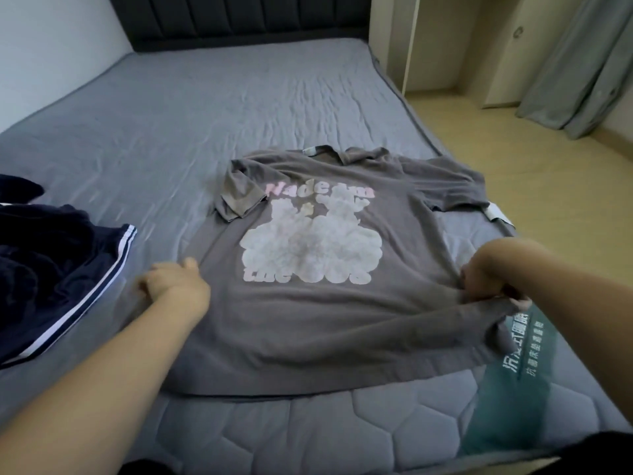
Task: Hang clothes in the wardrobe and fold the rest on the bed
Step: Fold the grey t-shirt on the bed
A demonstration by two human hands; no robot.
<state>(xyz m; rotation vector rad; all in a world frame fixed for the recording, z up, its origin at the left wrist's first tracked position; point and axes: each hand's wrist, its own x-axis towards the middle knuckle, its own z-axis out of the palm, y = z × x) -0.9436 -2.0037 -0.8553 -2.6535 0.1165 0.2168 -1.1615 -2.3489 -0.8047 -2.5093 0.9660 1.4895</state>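
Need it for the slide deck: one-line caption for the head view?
Both hands, left hand and right hand, grip the sides of a grey printed T-shirt spread on the bed.

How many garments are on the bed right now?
2: a grey T-shirt spread flat at the middle, held at its sides by both hands, and a crumpled navy garment at the left edge. More may lie out of frame.

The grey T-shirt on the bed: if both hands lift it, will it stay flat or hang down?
Probably floppy: the grey T-shirt bunches where the right hand grips it. One sleeve already lies folded over, so it likely sags. It looks thin, probably light.
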